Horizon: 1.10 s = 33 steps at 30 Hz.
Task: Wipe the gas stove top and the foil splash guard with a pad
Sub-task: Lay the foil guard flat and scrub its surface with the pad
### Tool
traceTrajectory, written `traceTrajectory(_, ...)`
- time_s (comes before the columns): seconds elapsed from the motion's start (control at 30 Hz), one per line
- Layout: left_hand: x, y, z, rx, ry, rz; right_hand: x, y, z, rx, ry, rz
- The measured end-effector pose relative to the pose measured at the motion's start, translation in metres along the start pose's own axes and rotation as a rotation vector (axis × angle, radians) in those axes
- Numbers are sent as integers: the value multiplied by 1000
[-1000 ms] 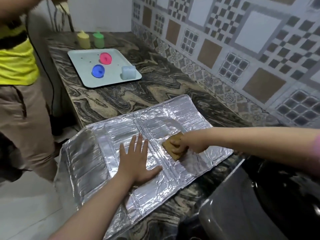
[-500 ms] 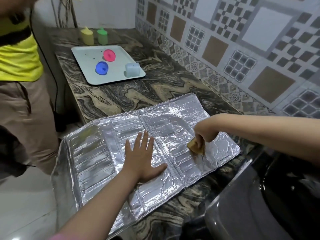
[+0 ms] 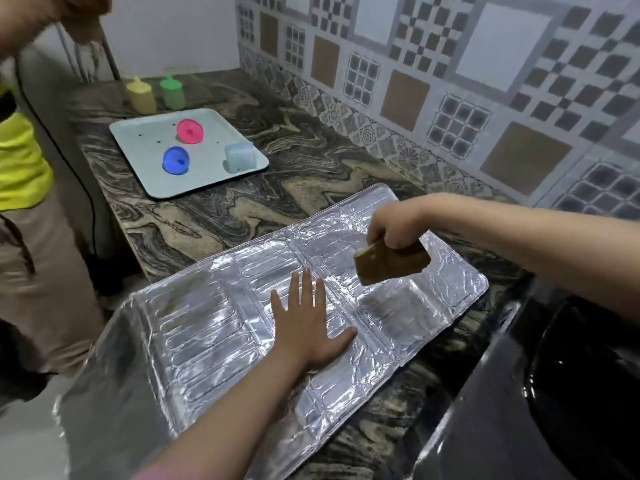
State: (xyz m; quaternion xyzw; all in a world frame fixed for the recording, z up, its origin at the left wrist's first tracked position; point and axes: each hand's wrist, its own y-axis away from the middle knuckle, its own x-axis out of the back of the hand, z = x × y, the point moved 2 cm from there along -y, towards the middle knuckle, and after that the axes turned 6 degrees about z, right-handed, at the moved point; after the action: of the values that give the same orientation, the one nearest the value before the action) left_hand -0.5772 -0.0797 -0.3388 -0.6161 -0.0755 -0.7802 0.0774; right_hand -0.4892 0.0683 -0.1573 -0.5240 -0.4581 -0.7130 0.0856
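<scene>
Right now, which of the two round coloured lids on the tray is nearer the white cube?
The blue lid. It lies at the tray's near side, level with the white cube; the pink lid lies further back, towards the two bottles.

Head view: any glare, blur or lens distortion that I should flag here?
Head view: bright glare patches on the foil splash guard around the flat left hand; wide-angle bending of the tiled wall; the right hand and pad stay fairly sharp; the bystander's raised arm is motion-blurred.
</scene>
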Motion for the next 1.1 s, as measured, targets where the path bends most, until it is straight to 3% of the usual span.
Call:
traceTrajectory(0.33, -2, -55, 48, -29, 35, -40, -13, -3, 44, -129, -6, 0)
traceTrajectory(0.47, -1, -68, 60, -35, 116, -46, -13, -3, 56, -198, -64, 121)
traceTrajectory(0.6, 10, -71, 58, -76, 473, 8, -10, -8, 53, -233, -211, 297)
traceTrajectory(0.67, 19, -69, 44, -67, 526, 61, -8, -14, 46, -237, -270, 389)
traceTrajectory(0.87, 36, -34, -19, 90, 140, -16, -18, -44, 0, -46, -319, 613)
traceTrajectory(1.03, 32, -10, -41, 127, -15, -138, -62, -76, -31, 144, 74, 310)
traceTrajectory(1.1, 25, -6, -41, 117, -7, -146, -74, -81, -37, 168, 159, 301)
